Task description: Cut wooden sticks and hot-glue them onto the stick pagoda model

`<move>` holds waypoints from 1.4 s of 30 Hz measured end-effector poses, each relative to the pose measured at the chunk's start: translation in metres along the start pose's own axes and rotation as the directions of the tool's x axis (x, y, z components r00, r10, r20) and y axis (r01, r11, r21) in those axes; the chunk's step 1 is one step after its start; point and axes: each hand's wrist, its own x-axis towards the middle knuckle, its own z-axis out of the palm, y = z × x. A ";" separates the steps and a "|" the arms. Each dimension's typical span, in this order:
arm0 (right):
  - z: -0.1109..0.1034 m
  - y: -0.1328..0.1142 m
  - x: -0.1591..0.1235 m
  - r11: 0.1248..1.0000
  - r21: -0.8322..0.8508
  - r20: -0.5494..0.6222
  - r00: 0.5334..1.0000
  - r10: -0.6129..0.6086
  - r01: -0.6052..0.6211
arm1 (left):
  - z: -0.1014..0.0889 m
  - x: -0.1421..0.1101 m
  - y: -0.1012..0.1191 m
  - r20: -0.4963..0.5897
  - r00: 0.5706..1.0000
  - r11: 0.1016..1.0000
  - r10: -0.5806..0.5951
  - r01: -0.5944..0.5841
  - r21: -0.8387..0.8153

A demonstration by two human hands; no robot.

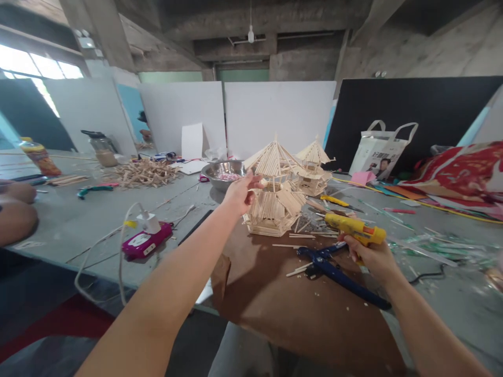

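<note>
My left hand (pixel 240 192) is at the left side of a pavilion model (pixel 271 207) built of thin wooden sticks. Its fingers are bent at the edge of the upper roof and seem to grip it; the fingertips are partly hidden. In my right hand (pixel 371 256) is a yellow hot glue gun (pixel 353 228), its nozzle pointing left toward the model. Blue-handled pliers (pixel 328 267) lie below the glue gun on a brown board (pixel 267 293), among loose sticks. Behind the first model stands a second stick pavilion (pixel 313 175).
A metal bowl (pixel 222 175) stands behind my left hand, with a pile of short sticks (pixel 145 173) farther left. A purple power strip (pixel 147 241) with a white charger lies at left. A yellow utility knife (pixel 338 201) and plastic scraps are at right. Another person's arm (pixel 18 214) rests at far left.
</note>
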 end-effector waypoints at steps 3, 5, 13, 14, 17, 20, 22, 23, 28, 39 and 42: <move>-0.002 0.000 0.003 1.000 0.006 -0.013 1.000 0.017 -0.017 | -0.006 -0.017 -0.006 -0.039 0.997 0.996 0.071 -0.069 0.063; -0.004 0.004 0.006 1.000 0.010 -0.057 0.998 0.022 -0.021 | -0.006 -0.030 -0.013 -0.077 0.984 0.984 0.158 -0.151 0.099; -0.036 0.019 0.027 0.986 0.049 -0.475 0.865 0.162 -0.158 | 0.027 -0.062 -0.057 0.266 0.948 0.804 0.174 -0.293 0.518; -0.039 0.021 0.029 0.982 0.073 -0.483 0.855 0.187 -0.173 | 0.030 -0.061 -0.062 0.340 0.931 0.741 0.133 -0.321 0.590; -0.046 0.026 0.032 0.971 0.098 -0.481 0.843 0.239 -0.219 | 0.035 -0.055 -0.077 0.468 0.883 0.508 0.040 -0.421 0.751; -0.048 0.028 0.033 0.954 0.135 -0.469 0.831 0.298 -0.266 | 0.032 -0.049 -0.089 0.492 0.870 0.281 0.027 -0.479 0.832; -0.049 0.028 0.034 0.942 0.170 -0.466 0.819 0.335 -0.289 | 0.028 -0.049 -0.095 0.503 0.864 0.163 0.008 -0.498 0.852; -0.049 0.027 0.034 0.936 0.187 -0.466 0.812 0.351 -0.297 | 0.026 -0.050 -0.098 0.506 0.862 0.113 -0.008 -0.502 0.857; -0.056 0.026 0.036 0.871 0.335 -0.442 0.756 0.483 -0.360 | 0.024 -0.060 -0.104 0.505 0.860 -0.082 -0.069 -0.509 0.857; -0.072 0.039 0.042 0.783 0.362 -0.364 0.697 0.618 -0.505 | 0.025 -0.063 -0.108 0.459 0.878 -0.163 -0.137 -0.477 0.864; -0.072 0.044 0.042 0.776 0.313 -0.328 0.704 0.630 -0.548 | 0.025 -0.064 -0.108 0.446 0.883 -0.156 -0.146 -0.466 0.871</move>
